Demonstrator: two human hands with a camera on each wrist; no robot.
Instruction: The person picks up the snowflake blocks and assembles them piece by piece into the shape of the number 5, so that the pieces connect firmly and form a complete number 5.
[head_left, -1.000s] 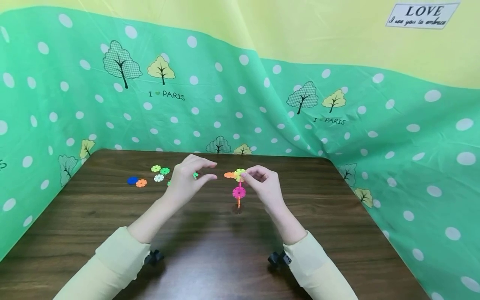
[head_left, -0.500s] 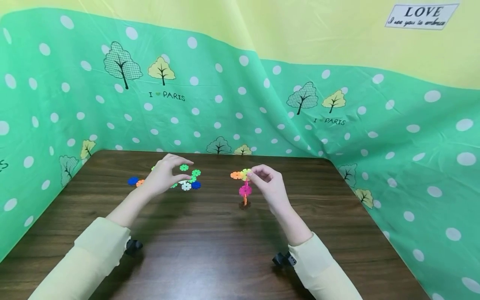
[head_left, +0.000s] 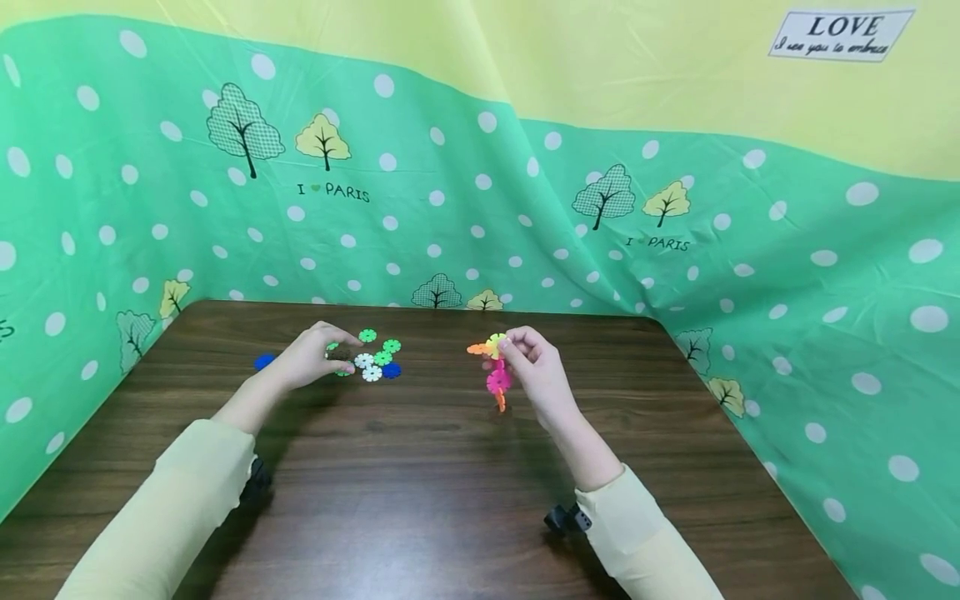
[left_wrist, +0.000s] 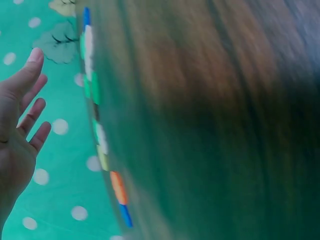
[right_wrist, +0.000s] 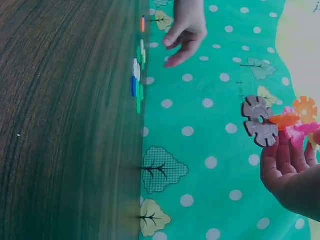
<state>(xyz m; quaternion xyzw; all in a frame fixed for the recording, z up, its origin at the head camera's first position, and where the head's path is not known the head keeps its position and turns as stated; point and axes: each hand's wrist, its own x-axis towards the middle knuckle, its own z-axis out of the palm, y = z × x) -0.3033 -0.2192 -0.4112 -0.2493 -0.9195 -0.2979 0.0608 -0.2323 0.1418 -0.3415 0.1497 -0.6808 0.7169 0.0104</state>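
Facing a dark wood-grain bench [head_left: 420, 500] backed by green-and-yellow printed fabric [head_left: 480, 225], we pinch a yellow notched plastic disc [head_left: 495, 343] in our right hand [head_left: 543, 372]. Joined to it, a flat orange disc [head_left: 477, 349] juts leftward, while bright pink pieces [head_left: 498, 382] hang below; a grey-brown notched disc [right_wrist: 256, 122] ends the chain [right_wrist: 285, 120]. Our left hand [head_left: 304, 356], thumb and fingers parted, is at the loose discs [head_left: 382, 357]; whether it touches any, we cannot tell. We count two blue discs [head_left: 392, 370], two white discs [head_left: 372, 374] and three green discs [head_left: 392, 345] in plain sight, others partly hidden.
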